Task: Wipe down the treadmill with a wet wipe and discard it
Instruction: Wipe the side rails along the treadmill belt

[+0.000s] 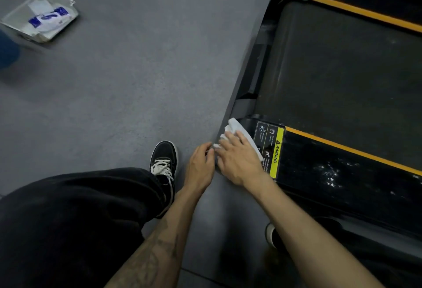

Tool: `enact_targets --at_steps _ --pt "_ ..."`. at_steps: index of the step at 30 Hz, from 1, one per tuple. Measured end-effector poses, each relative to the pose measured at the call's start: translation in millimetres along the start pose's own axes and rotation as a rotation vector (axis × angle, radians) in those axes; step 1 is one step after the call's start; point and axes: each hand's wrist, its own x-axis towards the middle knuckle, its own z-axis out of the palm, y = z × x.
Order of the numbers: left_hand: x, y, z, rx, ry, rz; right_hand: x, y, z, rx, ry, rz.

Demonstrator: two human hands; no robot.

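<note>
Both hands work at the rear corner of the treadmill (342, 63). Right hand (239, 162) lies flat with its fingers spread and straight, pressing the wet wipe (237, 131) onto the corner cap of the near side rail, just beside the yellow warning label (275, 152). Left hand (199, 166) sits touching or just beside the right, at the outer edge of the same corner, its fingers loosely curled; whether it pinches a tail of the wipe or only steadies against the edge I cannot tell.

Largest to smallest, counted: one treadmill, its dark belt flanked by two orange stripes, long axis running away up and to the right from the hands. One grey floor (125, 82) carries everything. Two dark-trousered legs, two black shoes: one (164, 162) on the floor left of the hands, one partly hidden under the right forearm near the bottom edge. One clear tray (13, 21) holding one blue-and-white wipe packet (49, 19) stands well apart, toward the floor's far left. One wipe, bunched, poking out ahead of the right fingertips toward the belt.

My judgement: the near rail stretches off to the right behind the wrist, so the right hand, already on the wipe, is placed to sweep along it. I see no bin for discarding
</note>
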Motion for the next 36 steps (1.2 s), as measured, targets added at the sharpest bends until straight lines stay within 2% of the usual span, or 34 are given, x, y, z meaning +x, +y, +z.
enact_targets --at_steps 2,4,7,12,15,19,21,23,25,27,31,33,36 --pt "-1 -1 0 -0.009 0.027 0.007 17 18 -10 -0.028 0.013 0.026" --pt "-2 -1 0 -0.025 0.04 0.005 22 27 -8 -0.012 0.041 0.145" --pt "-1 -1 1 -0.013 0.014 0.002 6 4 1 0.022 0.104 0.272" --pt "0 -9 6 -0.005 -0.008 -0.002 14 9 1 0.021 0.056 0.105" --pt "-2 -6 5 -0.033 0.002 0.001 12 29 2 0.112 0.133 0.261" --pt "-1 1 10 -0.084 -0.021 0.02 -10 -7 18 0.201 0.255 0.477" --pt "-1 3 13 -0.091 -0.031 0.019 -13 -14 25 0.164 0.235 0.4" --pt "-4 5 15 -0.078 -0.052 0.028 -9 4 20 0.169 0.2 0.26" --pt "-6 5 15 -0.084 -0.06 0.041 -5 27 11 0.18 0.19 0.218" --pt "-6 5 15 -0.085 -0.066 0.039 -8 36 11 0.237 0.242 0.329" --pt "-5 7 16 -0.094 -0.061 0.035 -12 10 21 0.399 0.424 0.625" --pt "-4 5 18 -0.101 -0.048 0.056 -6 11 20 0.443 0.426 0.597" --pt "-2 3 22 -0.121 -0.035 0.058 -1 46 10 0.431 0.348 0.381"
